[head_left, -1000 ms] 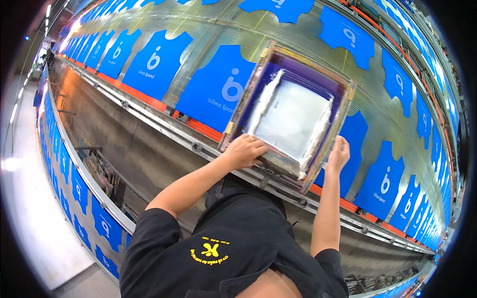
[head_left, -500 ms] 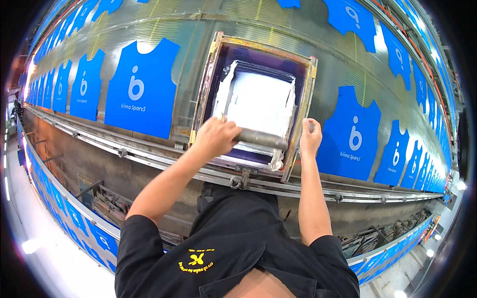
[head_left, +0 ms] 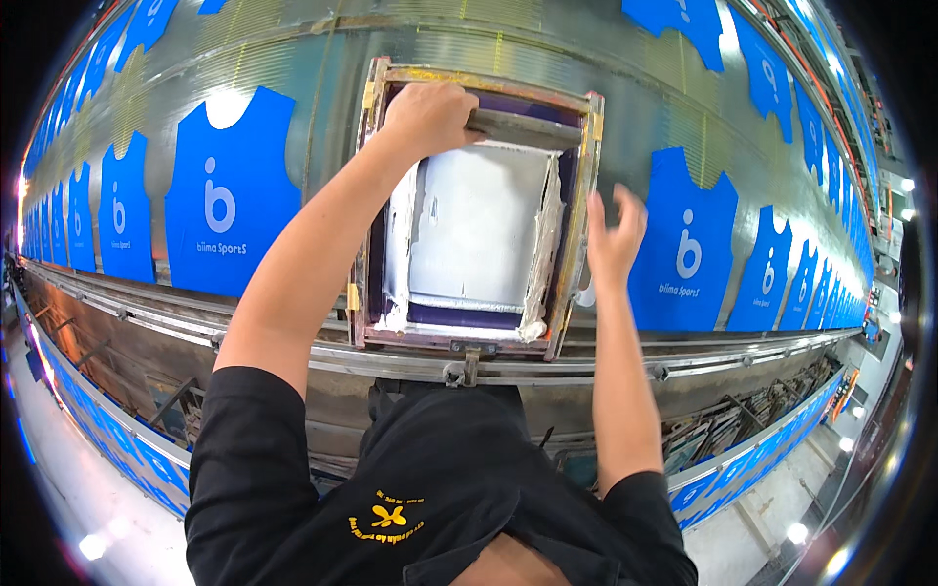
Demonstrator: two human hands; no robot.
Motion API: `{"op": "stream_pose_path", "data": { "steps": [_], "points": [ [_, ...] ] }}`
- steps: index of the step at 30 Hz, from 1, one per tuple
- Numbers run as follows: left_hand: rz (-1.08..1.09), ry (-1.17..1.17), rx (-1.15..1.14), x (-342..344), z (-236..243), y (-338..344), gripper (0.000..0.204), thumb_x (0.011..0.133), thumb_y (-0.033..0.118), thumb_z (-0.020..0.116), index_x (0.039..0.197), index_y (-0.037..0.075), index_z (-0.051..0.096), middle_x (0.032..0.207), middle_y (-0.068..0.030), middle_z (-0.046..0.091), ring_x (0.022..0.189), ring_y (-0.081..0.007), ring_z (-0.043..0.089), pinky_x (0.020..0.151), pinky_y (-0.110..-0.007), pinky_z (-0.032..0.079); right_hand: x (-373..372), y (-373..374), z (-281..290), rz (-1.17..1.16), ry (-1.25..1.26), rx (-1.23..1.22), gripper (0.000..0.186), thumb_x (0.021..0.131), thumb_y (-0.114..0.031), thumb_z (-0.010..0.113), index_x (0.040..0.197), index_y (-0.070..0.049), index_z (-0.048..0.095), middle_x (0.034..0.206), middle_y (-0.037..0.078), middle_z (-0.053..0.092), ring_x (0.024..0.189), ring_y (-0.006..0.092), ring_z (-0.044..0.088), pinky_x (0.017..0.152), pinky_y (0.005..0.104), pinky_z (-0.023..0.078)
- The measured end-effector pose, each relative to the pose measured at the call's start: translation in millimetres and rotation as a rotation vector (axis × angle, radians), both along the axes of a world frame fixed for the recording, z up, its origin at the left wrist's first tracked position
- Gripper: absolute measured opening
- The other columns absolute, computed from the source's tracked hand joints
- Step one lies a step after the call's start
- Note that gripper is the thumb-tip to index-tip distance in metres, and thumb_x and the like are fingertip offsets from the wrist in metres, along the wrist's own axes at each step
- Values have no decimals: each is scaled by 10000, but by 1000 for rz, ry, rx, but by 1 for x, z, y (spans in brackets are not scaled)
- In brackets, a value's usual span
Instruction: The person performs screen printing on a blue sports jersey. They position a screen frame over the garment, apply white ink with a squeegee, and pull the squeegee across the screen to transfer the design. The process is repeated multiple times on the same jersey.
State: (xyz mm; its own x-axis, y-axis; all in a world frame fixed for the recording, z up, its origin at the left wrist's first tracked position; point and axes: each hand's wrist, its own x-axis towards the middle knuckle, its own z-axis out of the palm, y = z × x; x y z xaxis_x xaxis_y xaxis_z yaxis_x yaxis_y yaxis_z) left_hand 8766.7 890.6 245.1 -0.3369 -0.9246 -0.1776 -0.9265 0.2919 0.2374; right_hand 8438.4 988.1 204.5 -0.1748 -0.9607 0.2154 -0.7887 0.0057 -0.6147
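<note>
My left hand (head_left: 430, 115) grips the dark squeegee (head_left: 523, 130), which lies across the far end of a screen-printing frame (head_left: 528, 88). Its fingers are wrapped over the squeegee's left part and hide it. Inside the frame, white ink (head_left: 479, 230) covers the middle of the mesh, with thick ridges along both sides and purple borders around. Beside the frame's right rail, my right hand (head_left: 616, 239) is raised with thumb and fingers apart, holding nothing. The blue fabric piece (head_left: 674, 244) with a white print lies just right of that hand.
Another printed blue piece (head_left: 259, 176) lies left of the frame, and several more run along the long table (head_left: 332, 127) both ways. A metal rail (head_left: 391, 365) with a clamp (head_left: 455, 373) edges the table between it and my body. A lower rack of blue pieces stands behind me.
My left hand has pushed the squeegee from the near end to the far end of the frame. My right hand has opened its fingers beside the right rail. The view has shifted slightly.
</note>
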Motion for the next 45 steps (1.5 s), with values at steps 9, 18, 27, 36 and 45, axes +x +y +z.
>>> {"op": "stream_pose_path", "data": {
  "steps": [9, 18, 27, 36, 45],
  "points": [
    [49, -9, -77, -7, -10, 22, 380, 876, 506, 789, 901, 129, 745, 849, -91, 756, 825, -349, 741, 758, -499, 583, 77, -86, 18, 554, 266, 103, 374, 827, -311, 896, 1033, -48, 728, 1017, 107, 735, 1007, 357, 680, 906, 493, 516],
    [69, 122, -158, -29, -27, 274, 140, 782, 140, 765, 919, 132, 736, 857, -40, 739, 749, -261, 734, 699, -404, 560, 47, 159, 18, 597, 216, 43, 425, 671, -85, 880, 1049, -89, 684, 988, 55, 678, 981, 287, 644, 897, 441, 453],
    [61, 224, 15, -40, 16, 366, 505, 686, 112, 827, 1178, 93, 715, 1190, -80, 729, 1111, -300, 707, 889, -437, 560, 23, 228, 54, 810, 168, 249, 425, 705, -178, 895, 1072, -107, 693, 1030, 48, 639, 1029, 264, 621, 935, 434, 431],
    [-43, -67, 178, -8, 30, 68, 459, 900, 590, 759, 1031, 150, 787, 1025, -82, 788, 1030, -311, 762, 873, -488, 604, 56, -31, 53, 663, 295, 125, 402, 818, -393, 879, 1036, -80, 749, 974, 134, 761, 939, 364, 725, 842, 497, 542],
    [57, 93, -191, -5, -28, 76, 391, 830, 541, 812, 879, 159, 751, 854, -75, 747, 839, -331, 738, 741, -492, 582, 63, -35, 3, 589, 220, -54, 327, 775, -212, 917, 989, -52, 729, 953, 136, 724, 934, 366, 689, 840, 477, 524]
  ]
}}
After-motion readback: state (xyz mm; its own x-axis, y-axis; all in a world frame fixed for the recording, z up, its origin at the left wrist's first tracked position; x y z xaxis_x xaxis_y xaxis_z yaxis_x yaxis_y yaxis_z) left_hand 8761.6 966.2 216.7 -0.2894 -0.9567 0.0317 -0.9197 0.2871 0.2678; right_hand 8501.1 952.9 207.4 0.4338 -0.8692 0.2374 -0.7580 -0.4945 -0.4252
